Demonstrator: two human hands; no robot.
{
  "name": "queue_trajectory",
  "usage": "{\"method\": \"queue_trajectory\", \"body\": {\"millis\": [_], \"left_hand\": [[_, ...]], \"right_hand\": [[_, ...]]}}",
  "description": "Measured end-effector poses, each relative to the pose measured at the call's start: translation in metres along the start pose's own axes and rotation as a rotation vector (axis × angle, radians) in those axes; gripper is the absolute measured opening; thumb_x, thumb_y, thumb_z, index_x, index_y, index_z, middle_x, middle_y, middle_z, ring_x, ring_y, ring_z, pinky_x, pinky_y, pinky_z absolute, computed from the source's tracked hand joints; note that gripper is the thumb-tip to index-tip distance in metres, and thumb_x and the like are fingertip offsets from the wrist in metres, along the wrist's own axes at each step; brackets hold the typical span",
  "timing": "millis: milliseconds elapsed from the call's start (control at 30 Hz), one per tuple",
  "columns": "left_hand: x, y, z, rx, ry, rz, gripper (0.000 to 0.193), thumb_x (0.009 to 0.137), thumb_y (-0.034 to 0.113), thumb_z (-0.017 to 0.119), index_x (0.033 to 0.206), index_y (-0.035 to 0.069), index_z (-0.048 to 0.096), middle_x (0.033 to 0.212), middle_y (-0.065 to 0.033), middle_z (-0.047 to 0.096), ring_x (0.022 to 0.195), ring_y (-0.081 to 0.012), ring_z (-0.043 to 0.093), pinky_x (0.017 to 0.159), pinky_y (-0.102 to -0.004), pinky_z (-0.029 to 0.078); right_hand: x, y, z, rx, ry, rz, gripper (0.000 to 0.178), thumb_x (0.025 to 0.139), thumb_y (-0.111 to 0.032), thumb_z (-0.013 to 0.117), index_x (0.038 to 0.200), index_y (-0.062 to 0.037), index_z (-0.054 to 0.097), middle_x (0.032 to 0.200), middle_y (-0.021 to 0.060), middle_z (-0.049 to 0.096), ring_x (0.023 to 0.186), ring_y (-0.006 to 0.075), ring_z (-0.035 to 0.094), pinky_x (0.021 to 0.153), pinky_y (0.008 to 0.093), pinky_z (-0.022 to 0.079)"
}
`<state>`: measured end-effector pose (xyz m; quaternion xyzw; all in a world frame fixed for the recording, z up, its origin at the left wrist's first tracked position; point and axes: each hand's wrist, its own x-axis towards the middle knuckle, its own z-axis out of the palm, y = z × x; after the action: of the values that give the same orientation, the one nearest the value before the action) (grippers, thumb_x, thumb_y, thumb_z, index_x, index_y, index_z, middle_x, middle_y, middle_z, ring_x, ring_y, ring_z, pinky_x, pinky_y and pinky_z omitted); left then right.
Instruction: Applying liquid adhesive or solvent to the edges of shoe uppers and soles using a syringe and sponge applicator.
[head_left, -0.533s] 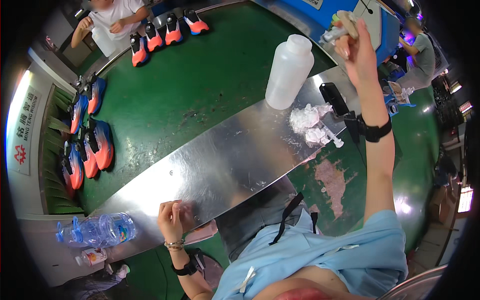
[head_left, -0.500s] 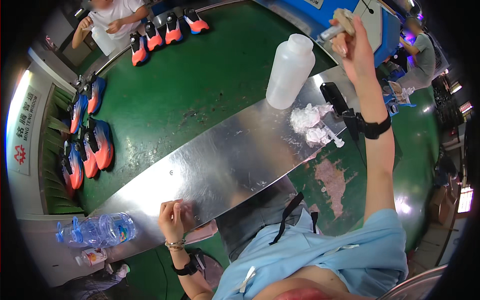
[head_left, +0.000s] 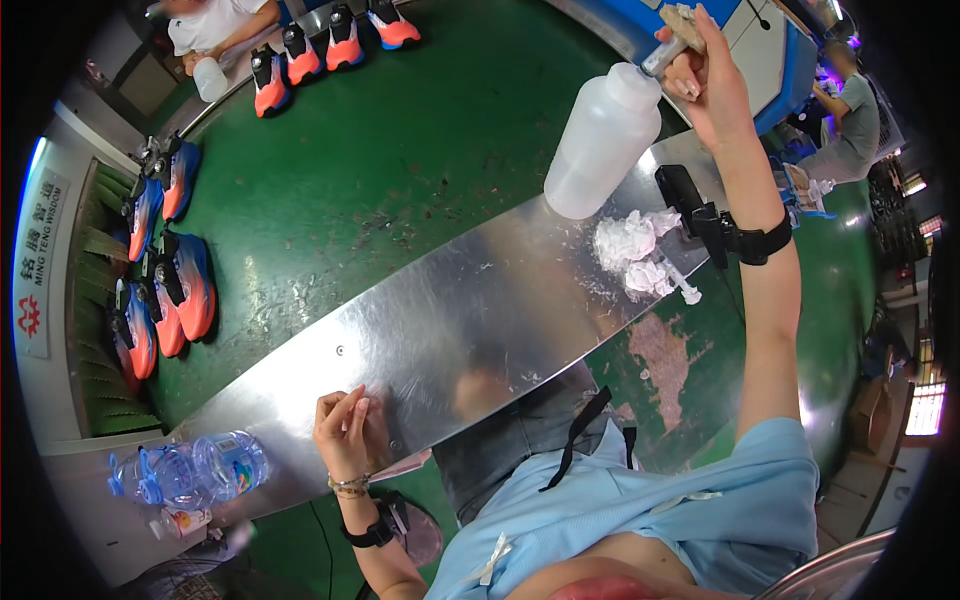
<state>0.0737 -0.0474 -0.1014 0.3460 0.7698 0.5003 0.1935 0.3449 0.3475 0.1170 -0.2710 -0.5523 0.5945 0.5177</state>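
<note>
the metal table [head_left: 450, 290] supports the white bottle [head_left: 603, 150], standing at its right part. the right hand [head_left: 712, 95] has shifted closer: the free end of its clear tube [head_left: 662, 56], previously apart, now appears at the bottle's mouth, placing the work there; contact cannot be told. the left hand [head_left: 342, 430], loosely curled, part open, holds nothing visible. the right hand's fingers are clamped on the tube and a tan wad [head_left: 684, 24].

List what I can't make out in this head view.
Head view, right hand: part of the beige-topped tube, behind the fingers.
Head view: whether the tube touches the translucent bottle; one angle hides depth.
Head view: upper end of the white stick, under crumpled tissue.
Head view: the head of the person in white, cut by the top edge.
</note>
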Motion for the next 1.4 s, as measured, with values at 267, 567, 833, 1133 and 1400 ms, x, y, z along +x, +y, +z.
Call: {"method": "queue_trajectory", "body": {"millis": [267, 567, 833, 1133, 1400], "left_hand": [[0.015, 0.029, 0.018, 0.176, -0.039, 0.165, 0.026, 0.066, -0.005, 0.065, 0.087, 0.009, 0.068, 0.078, -0.0048, 0.055, 0.069, -0.0141, 0.054, 0.060, -0.0246, 0.044], [0.034, 0.040, 0.052, 0.491, -0.044, 0.400, 0.017, 0.068, 0.020, 0.068, 0.083, 0.013, 0.067, 0.069, -0.0031, 0.054, 0.063, -0.0202, 0.054, 0.057, -0.0312, 0.045], [0.037, 0.036, 0.055, 0.658, -0.179, 0.339, 0.034, 0.072, 0.031, 0.064, 0.102, 0.016, 0.060, 0.068, -0.0025, 0.056, 0.064, -0.0185, 0.056, 0.057, -0.0307, 0.046], [0.024, 0.050, 0.043, 0.651, -0.101, 0.257, 0.038, 0.071, 0.026, 0.066, 0.107, 0.017, 0.058, 0.070, -0.0011, 0.059, 0.064, -0.0160, 0.058, 0.057, -0.0293, 0.046], [0.012, 0.074, -0.002, 0.565, 0.074, 0.340, 0.036, 0.072, 0.018, 0.067, 0.107, 0.016, 0.059, 0.067, 0.0019, 0.056, 0.059, -0.0113, 0.054, 0.055, -0.0255, 0.044]], "right_hand": [[0.009, 0.004, 0.000, -0.260, -0.051, 0.044, 0.042, 0.085, -0.043, 0.047, 0.085, -0.0014, 0.054, 0.040, -0.0067, 0.025, 0.040, 0.0039, 0.030, 0.042, 0.0188, 0.021], [-0.001, -0.005, 0.003, -0.306, -0.057, 0.067, 0.049, 0.084, -0.049, 0.046, 0.086, -0.0017, 0.057, 0.043, -0.0060, 0.027, 0.044, 0.0045, 0.033, 0.046, 0.0190, 0.024], [-0.002, 0.001, -0.019, -0.279, -0.245, 0.099, 0.050, 0.084, -0.048, 0.049, 0.104, -0.0033, 0.056, 0.064, -0.0049, 0.044, 0.064, 0.0033, 0.042, 0.058, 0.0177, 0.031], [-0.017, 0.044, -0.006, -0.689, -0.159, -0.179, 0.074, 0.062, -0.031, 0.077, 0.122, -0.0068, 0.041, 0.109, 0.0094, 0.052, 0.100, 0.0185, 0.051, 0.086, 0.0311, 0.040], [-0.014, 0.060, -0.007, -0.692, 0.005, -0.143, 0.061, 0.062, -0.027, 0.076, 0.110, -0.0001, 0.049, 0.095, 0.0108, 0.060, 0.082, 0.0176, 0.060, 0.074, 0.0295, 0.047]]}}
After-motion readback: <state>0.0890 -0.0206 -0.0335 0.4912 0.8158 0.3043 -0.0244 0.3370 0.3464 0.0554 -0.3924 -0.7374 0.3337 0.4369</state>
